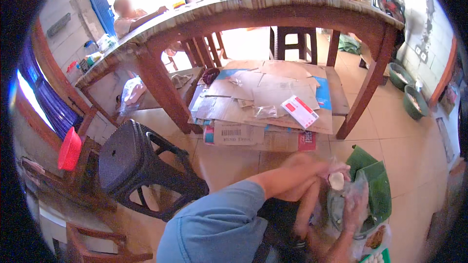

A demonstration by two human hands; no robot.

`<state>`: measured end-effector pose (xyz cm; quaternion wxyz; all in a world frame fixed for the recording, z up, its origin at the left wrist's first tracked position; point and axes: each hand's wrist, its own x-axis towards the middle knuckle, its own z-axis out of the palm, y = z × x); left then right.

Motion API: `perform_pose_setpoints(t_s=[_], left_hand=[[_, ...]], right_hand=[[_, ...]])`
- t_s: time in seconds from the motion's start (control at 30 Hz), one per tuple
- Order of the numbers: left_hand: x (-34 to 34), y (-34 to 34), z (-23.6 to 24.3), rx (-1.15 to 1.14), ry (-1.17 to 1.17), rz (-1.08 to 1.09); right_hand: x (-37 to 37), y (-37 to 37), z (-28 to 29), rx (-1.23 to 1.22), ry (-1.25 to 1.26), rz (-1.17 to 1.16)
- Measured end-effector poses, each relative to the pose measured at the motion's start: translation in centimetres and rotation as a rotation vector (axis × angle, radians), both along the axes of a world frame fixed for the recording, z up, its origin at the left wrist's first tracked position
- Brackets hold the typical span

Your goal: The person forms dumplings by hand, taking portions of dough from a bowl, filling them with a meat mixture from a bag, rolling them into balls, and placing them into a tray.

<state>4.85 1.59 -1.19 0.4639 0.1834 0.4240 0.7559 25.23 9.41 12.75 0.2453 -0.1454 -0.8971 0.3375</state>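
At the lower right, my left hand (329,168) is closed on a small round white piece (336,181). Just below it, my right hand (355,207) is covered by crinkled clear plastic (361,189), fingers bent; what they hold is unclear. A basin (335,202) is partly hidden beneath my hands. Large green leaves (375,187) lie beside them. Brown food on plastic (374,235) and a green tray (380,257) with white pieces are at the bottom edge.
A black stool (122,160) stands left of my legs. Ahead is a wooden table (273,12) with cardboard (253,87) on a low platform beneath. A seated person (126,17) is at its far left. Green basins (414,106) sit along the right wall; a red plastic bowl (69,147) is left.
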Motion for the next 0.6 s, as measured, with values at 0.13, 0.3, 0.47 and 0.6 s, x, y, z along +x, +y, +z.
perform_pose_setpoints(t_s=[0.13,0.3,0.47,0.6], left_hand=[[-0.7,0.0,-0.3,-0.006,-0.088,0.041],[-2.2,-0.7,0.2,0.025,-0.205,0.138],[-4.4,0.0,1.4,0.097,-0.3,0.203],[-4.7,0.4,2.5,0.128,-0.333,0.196]], right_hand=[[-2.7,-0.6,-2.3,0.354,-0.062,0.163],[-3.9,-2.7,-0.3,0.303,-0.01,0.218],[-1.5,-2.1,-0.2,0.093,-0.074,0.236],[0.9,0.0,1.6,-0.133,-0.273,0.005]])
